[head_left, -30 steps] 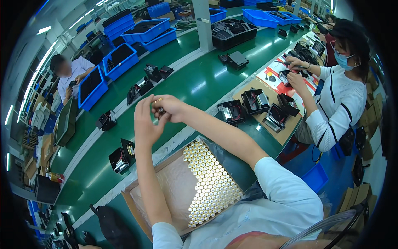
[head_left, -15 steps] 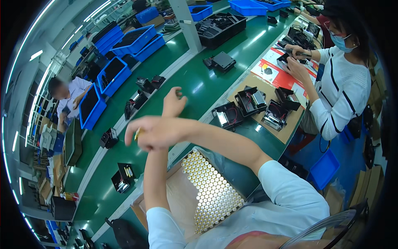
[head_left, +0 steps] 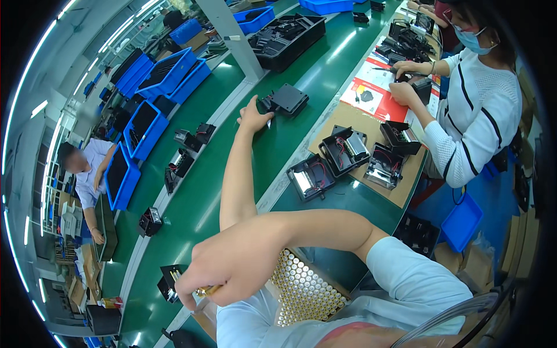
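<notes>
My left hand (head_left: 253, 118) is stretched far forward over the green table. Its thumb and fingers are apart, beside the near left end of a flat black device (head_left: 289, 100); whether they touch it I cannot tell. My right forearm crosses over the left arm. Low on the left, my right hand (head_left: 229, 268) is closed around a few gold-coloured batteries (head_left: 209, 289), mostly hidden by the fingers. Beneath that arm, a box holds many upright batteries (head_left: 307, 290). Partly behind my right hand lies an opened black battery case (head_left: 169, 282) with cells in it.
Several opened black cases with red wires (head_left: 311, 177) lie right of centre, some on cardboard (head_left: 377, 188). More black units (head_left: 149, 221) line the pale strip on the left. A co-worker (head_left: 473, 110) handles a black part at right. Blue bins (head_left: 123, 177) stand far left.
My left hand has reached forward to the black device. My right hand, still holding batteries, has come down and nearer to me. The whole view has shifted slightly.
</notes>
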The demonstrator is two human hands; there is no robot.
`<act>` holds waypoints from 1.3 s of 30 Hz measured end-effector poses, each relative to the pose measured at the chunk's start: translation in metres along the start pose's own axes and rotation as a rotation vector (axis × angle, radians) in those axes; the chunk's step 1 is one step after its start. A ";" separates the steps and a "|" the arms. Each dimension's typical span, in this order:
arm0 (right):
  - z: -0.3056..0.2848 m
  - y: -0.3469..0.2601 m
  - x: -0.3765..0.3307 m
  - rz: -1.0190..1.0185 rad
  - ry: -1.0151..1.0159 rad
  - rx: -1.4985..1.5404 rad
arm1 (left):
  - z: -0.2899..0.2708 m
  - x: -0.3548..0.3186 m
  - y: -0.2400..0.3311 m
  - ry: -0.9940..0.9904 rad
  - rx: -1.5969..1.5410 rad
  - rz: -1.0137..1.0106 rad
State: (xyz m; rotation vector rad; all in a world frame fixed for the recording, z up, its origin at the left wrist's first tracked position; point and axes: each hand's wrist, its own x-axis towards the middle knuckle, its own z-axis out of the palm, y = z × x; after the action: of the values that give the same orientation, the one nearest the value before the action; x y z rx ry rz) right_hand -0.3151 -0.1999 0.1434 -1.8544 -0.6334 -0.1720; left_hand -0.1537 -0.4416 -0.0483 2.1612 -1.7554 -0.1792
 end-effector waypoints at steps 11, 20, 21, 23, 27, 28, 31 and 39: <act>0.002 -0.002 -0.002 -0.062 -0.036 -0.054 | -0.057 -0.038 -0.053 0.120 -0.311 0.313; 0.000 0.001 -0.003 -0.209 -0.029 -0.150 | -0.191 -0.138 -0.024 0.129 0.255 0.427; -0.005 -0.005 -0.006 -0.046 -0.024 -0.046 | -0.199 -0.147 -0.019 0.081 0.355 0.415; -0.013 -0.013 -0.012 0.161 0.054 0.059 | -0.199 -0.159 -0.022 0.050 0.510 0.484; -0.036 0.001 -0.015 0.175 0.352 -0.009 | -0.143 -0.190 -0.036 0.207 0.246 0.239; -0.042 0.007 -0.019 0.152 0.461 0.021 | -0.151 -0.190 -0.042 -0.091 -0.348 0.366; -0.059 0.022 -0.021 0.191 0.716 0.038 | -0.128 -0.189 -0.036 -0.243 -0.093 0.538; -0.083 0.070 -0.023 0.325 1.078 0.129 | -0.111 -0.196 -0.042 0.121 0.329 0.321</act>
State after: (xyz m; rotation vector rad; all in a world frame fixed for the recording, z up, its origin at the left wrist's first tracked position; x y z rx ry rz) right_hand -0.2842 -0.3006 0.1066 -1.4288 0.3913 -0.8139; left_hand -0.1245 -0.2236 0.0173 2.0034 -2.1464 0.3356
